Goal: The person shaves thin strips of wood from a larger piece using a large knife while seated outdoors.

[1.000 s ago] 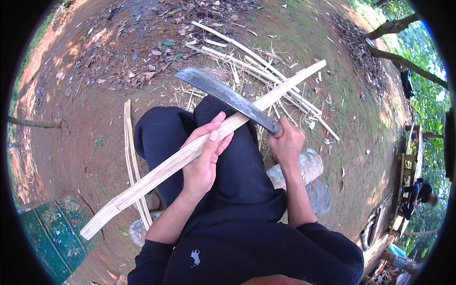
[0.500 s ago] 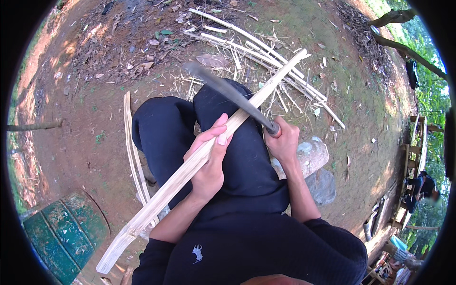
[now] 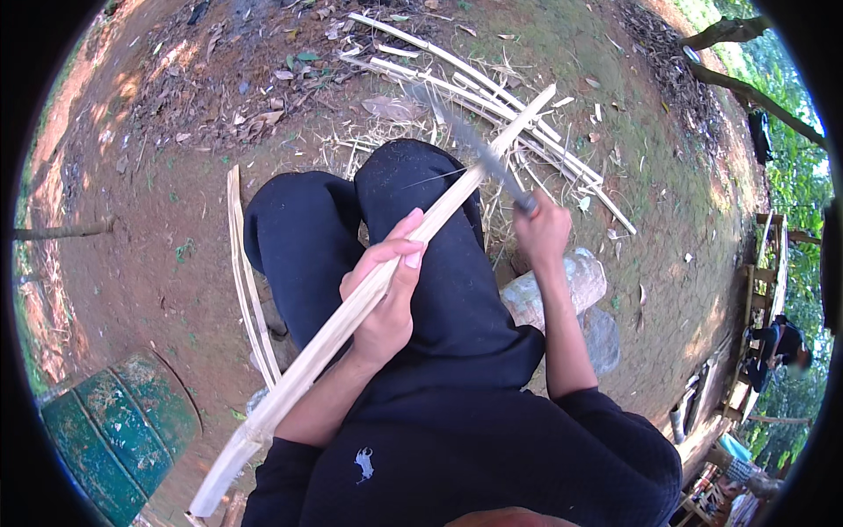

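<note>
A long pale strip of split wood slants across my lap, from the lower left up to a narrow tip beyond my knees. My left hand is wrapped round its middle. In my right hand is the handle of a long-bladed knife, its blade slightly blurred. The blade crosses the strip's upper part; whether it bites into the wood I cannot tell. A thin shaving sticks out beside the strip, over my right knee.
Several pale strips and shavings lie on the dirt ahead. Two more strips rest left of my legs. A green metal drum lies at lower left. Beside my right forearm are a log and a grey stone. Another person is far right.
My right hand and the knife have moved up and to the right, along the strip toward its far tip. The strip's lower end has shifted slightly right and down. My left hand keeps its hold.
</note>
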A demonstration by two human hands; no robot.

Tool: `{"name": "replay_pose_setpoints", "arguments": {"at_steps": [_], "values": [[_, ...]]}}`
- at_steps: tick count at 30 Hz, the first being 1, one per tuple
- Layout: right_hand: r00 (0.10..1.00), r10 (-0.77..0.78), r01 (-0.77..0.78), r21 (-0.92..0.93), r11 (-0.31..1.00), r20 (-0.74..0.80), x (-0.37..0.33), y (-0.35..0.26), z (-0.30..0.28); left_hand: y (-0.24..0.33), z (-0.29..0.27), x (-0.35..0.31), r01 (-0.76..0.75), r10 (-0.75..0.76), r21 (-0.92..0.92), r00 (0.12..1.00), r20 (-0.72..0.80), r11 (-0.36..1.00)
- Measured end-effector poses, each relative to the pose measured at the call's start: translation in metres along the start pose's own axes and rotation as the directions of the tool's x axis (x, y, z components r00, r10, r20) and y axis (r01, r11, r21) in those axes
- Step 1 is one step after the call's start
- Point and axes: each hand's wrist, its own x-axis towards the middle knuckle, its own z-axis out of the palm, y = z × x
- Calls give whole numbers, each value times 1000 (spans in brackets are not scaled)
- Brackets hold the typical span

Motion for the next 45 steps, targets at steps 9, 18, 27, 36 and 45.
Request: {"name": "replay_pose_setpoints", "arguments": {"at_steps": [9,18,27,36,45], "values": [[964,-263,263,12,965,-47,-15,-18,-17,3,-2,2,7,-8,24,999,49,1000],[990,-127,116,174,978,53,-25,-30,-23,-1,-5,7,-162,134,137,971,197,977],[997,-74,72,98,993,20,-27,-32,-25,-2,-6,9,-152,130,99,971,201,983],[986,-166,167,31,985,-34,-23,-18,-15,-2,-3,11,-122,112,46,978,178,992],[998,-26,25,26,999,49,-8,-16,-15,4,-5,16,-101,90,54,979,182,993]]}}
